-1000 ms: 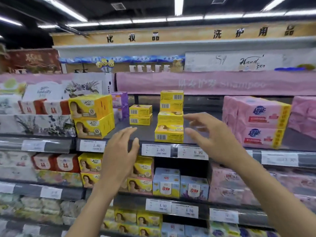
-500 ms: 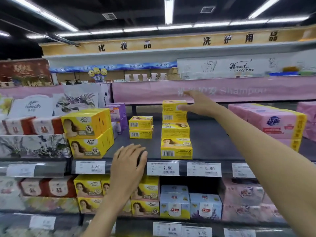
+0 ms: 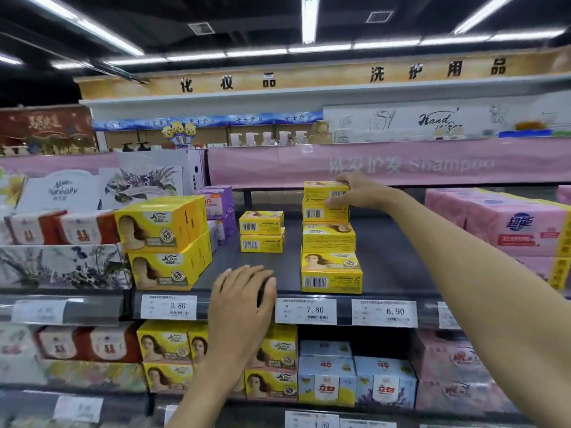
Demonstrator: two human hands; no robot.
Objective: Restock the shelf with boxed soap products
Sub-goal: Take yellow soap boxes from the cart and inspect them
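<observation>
Since a second earlier, the right hand (image 3: 358, 193) had risen from mid-air in front of the shelf (image 3: 389, 257) to the tall stack (image 3: 329, 239) of yellow soap boxes. The left hand (image 3: 241, 301) had dropped onto the shelf's front lip. The right hand now gripped the top box (image 3: 321, 190), with its fingers curled over the upper right edge and the thumb against the side below. That looked like a hold for squaring the box on the one beneath or settling it in place. This top box sat at the summit of the stack, set back from the two wider boxes at the bottom, which stood at the shelf's front edge. The left hand lay flat and relaxed with fingers together, holding nothing, and it partly covered the rail between two price tags (image 3: 306, 310). It probably rested there to steady the person during the long reach. A shorter pair of yellow boxes (image 3: 261, 231) stood to the left of the stack and further back. Larger yellow packs (image 3: 160, 242) stood at the far left and pink packs (image 3: 500, 223) at the right. Bare shelf remained between these groups, so restocking seemed unfinished.
</observation>
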